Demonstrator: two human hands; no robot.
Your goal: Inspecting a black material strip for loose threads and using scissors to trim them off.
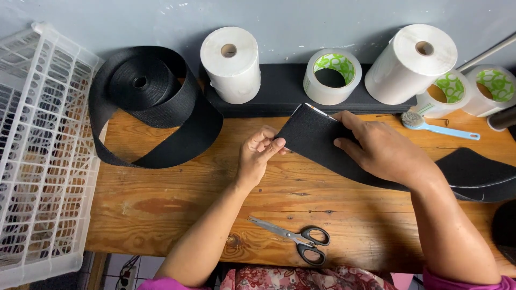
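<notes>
Wooden table (177,198) holds scissors (295,239), webbing roll (142,83), white crate (37,161).
</notes>
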